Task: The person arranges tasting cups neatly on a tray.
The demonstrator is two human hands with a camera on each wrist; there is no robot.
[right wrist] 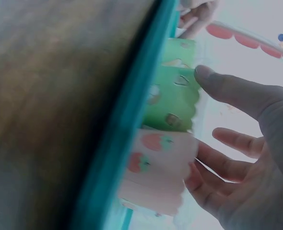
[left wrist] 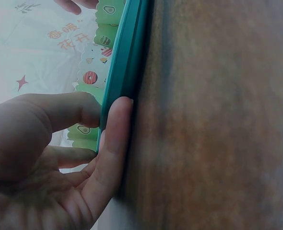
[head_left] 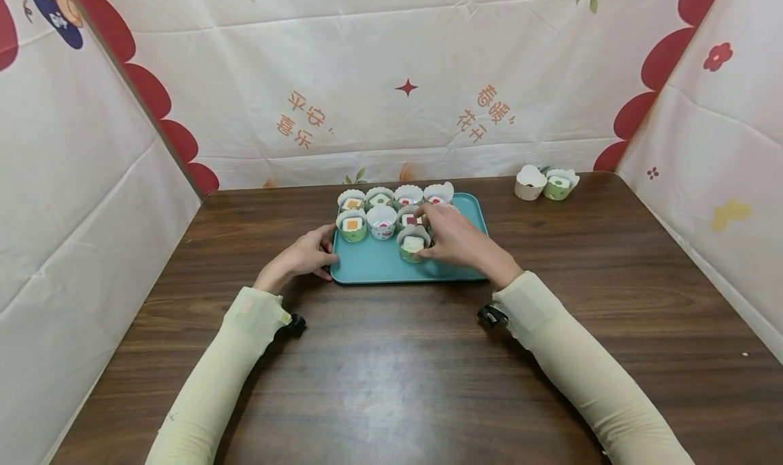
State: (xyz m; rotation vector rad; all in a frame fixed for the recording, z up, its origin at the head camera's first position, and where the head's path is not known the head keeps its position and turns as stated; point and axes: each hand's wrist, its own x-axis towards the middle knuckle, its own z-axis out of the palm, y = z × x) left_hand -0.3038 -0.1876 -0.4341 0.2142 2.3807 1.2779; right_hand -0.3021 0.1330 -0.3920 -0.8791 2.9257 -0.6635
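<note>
A teal tray (head_left: 367, 264) holds several paper cake cups. My left hand (head_left: 304, 251) grips its left edge; in the left wrist view the fingers (left wrist: 115, 129) bend against the rim. Over the tray's right part, my right hand (head_left: 459, 237) has its thumb at a green cup with a white top (head_left: 413, 245). The right wrist view shows spread fingers (right wrist: 228, 165) beside a pink strawberry-print cup (right wrist: 156, 163). Behind the front green cup stands one with a dark red top (head_left: 410, 219), partly hidden. To the left are a white patterned cup (head_left: 382, 224) and an orange-topped green cup (head_left: 351, 227).
Two more cups, one beige (head_left: 529, 183) and one green (head_left: 559, 185), stand at the back right of the brown wooden table (head_left: 379, 370). A printed white cloth (head_left: 367, 64) hangs behind and on both sides. Black wrist devices (head_left: 492, 315) sit under the sleeves.
</note>
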